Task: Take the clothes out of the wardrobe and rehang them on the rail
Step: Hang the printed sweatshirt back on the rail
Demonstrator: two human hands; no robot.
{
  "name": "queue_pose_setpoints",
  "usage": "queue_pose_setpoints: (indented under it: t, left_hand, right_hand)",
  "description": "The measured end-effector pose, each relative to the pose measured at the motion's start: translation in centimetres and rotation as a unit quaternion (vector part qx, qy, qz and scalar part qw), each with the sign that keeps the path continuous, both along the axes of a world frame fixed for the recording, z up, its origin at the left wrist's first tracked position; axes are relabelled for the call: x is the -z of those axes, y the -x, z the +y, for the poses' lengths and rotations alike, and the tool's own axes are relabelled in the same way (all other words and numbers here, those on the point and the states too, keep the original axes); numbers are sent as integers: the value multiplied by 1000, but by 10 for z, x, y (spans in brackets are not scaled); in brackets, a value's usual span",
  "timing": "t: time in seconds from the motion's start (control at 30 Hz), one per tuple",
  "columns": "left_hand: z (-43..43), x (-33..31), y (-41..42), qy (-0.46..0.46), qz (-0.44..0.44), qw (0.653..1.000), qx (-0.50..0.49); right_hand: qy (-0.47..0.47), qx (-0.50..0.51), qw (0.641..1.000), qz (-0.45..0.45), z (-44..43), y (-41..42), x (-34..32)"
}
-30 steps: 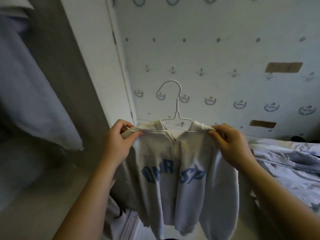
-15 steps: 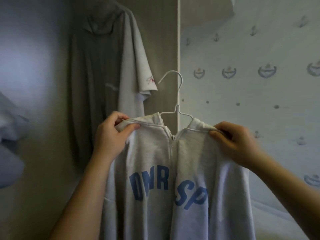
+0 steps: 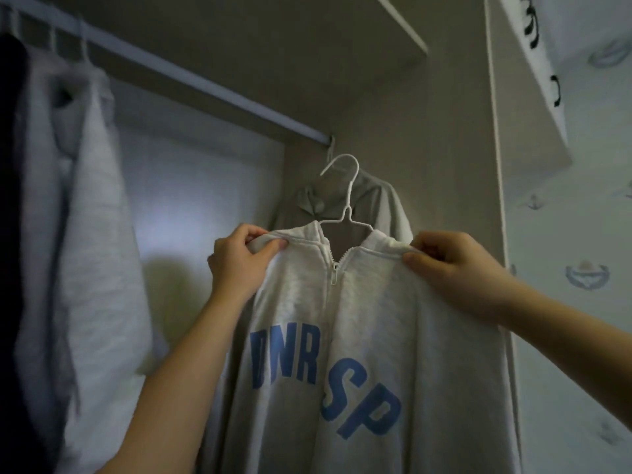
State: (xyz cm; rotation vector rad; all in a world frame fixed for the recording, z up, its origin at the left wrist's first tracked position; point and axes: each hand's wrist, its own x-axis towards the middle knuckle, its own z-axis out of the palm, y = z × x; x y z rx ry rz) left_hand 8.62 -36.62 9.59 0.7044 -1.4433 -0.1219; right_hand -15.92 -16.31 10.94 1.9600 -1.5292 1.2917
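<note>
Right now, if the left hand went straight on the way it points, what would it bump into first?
Probably the grey shirt hanging at the right end of the rail, just past the left hand. Depth is hard to judge, so it might miss it.

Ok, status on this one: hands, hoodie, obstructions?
Left hand and right hand pinch hoodie shoulders. Hanger hook below rail, not on. Grey shirt hangs behind.

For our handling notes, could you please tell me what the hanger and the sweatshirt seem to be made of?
The hanger: thin white wire, probably coated metal, given its slim twisted neck and smooth finish. The sweatshirt: soft pale knit, likely cotton fleece; it drapes, creases and looks flecked.
</note>
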Motion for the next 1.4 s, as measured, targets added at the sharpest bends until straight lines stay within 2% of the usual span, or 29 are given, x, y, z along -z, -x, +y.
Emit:
queue_pose_setpoints:
  t: [0.2, 0.53, 0.8, 1.07, 1.27, 1.4]
  left_hand:
    - [-50, -65, -7, -15, 43, 997, -59]
    - [-78, -124, 1, -36, -39, 998, 28]
    - [-105, -157, -4, -46, -28, 996, 72]
    - [-114, -154, 1, -71, -41, 993, 80]
    - [-126, -149, 2, -59, -69, 993, 70]
    - [-137, -155, 6, -60, -79, 991, 85]
  right_hand:
    - [61, 7, 998, -28, -68, -42, -76]
    - [84, 9, 994, -70, -149, -94, -162]
    - [83, 9, 993, -79, -180, -116, -192]
    - [50, 18, 995, -85, -192, -119, -200]
    - [23, 56, 998, -29, -192, -112, -198]
    - [55, 126, 977, 160, -179, -106, -192]
